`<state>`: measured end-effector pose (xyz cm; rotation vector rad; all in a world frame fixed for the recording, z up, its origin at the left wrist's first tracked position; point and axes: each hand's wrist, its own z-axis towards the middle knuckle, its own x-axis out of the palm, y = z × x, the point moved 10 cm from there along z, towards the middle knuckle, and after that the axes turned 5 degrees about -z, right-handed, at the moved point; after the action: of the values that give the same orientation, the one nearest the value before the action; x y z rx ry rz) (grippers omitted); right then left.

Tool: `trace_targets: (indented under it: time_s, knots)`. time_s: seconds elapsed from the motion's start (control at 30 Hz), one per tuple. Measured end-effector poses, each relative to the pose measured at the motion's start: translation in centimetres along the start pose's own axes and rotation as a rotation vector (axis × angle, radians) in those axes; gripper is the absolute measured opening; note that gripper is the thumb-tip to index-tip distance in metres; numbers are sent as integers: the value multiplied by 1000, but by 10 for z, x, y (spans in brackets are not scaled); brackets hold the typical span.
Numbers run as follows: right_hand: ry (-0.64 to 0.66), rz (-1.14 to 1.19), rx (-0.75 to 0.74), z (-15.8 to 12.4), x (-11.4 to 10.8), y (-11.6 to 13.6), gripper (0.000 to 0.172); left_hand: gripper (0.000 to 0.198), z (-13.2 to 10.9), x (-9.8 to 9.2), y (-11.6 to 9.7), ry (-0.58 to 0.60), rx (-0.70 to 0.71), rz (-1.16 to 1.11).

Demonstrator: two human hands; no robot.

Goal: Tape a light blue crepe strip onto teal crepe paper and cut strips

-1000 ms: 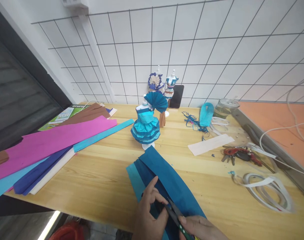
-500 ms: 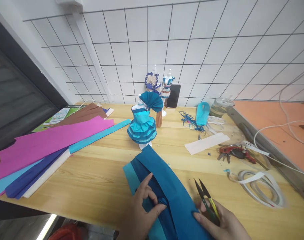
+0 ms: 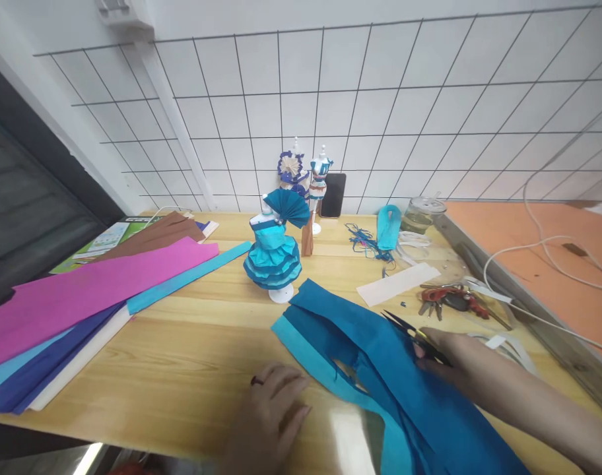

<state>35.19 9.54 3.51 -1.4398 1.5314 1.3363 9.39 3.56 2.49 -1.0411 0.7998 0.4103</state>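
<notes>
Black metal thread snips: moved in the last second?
Yes. The black metal thread snips, held in the right hand, went right and away from the person, ending just short of the red key bunch on the table.

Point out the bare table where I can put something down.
The widest bare table lies between the crepe paper sheets and the blue paper, in front of the paper-dress mannequin, down to the left hand. Crowded: the right side, with the right hand on scissors, keys, a white strip.
</notes>
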Motion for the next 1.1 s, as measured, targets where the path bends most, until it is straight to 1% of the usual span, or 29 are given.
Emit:
trace_targets:
  time_s: [0.07,0.13,0.2,0.23,0.3,0.37,0.43,0.53,0.63,0.73,0.8,0.9,0.97,1.03,1.1]
  knots:
    - [-54,-77,-41,6,-25,11,14,29,4,10,-7,34,25,16]
    - [-101,-109,-58,13,-43,20,15,29,7,14,-8,33,9,31]
    - [-130,-129,-48,20,-54,22,17,29,10,14,-2,0,-39,42]
    - [-137,-134,-46,24,-55,21,18,29,12,13,2,-20,-71,44]
    - [-125,-127,-46,31,-51,16,17,32,14,11,12,-46,-136,44]
    - [-88,-96,-35,38,-40,7,16,35,18,10,18,-50,-186,44]
    - [-53,-48,-2,42,-27,-6,16,39,25,10,20,-39,-200,52]
    - [-39,43,27,46,-12,-20,17,40,40,11,14,-1,-175,94]
    - [-46,129,15,48,-3,-25,15,34,58,17,7,66,-148,153]
    - [-83,190,2,48,-1,-27,15,28,70,25,2,130,-130,214]
    - [-137,219,9,44,-4,-28,13,27,73,32,2,169,-123,252]
    - [-245,251,38,26,-11,-23,13,29,74,38,3,196,-125,277]
    - [-293,270,44,10,-9,-13,14,29,72,39,3,198,-124,268]
    - [-270,306,15,-2,2,5,17,28,70,38,1,197,-117,233]
    - [-205,397,-3,-9,19,24,18,28,67,37,0,201,-129,178]
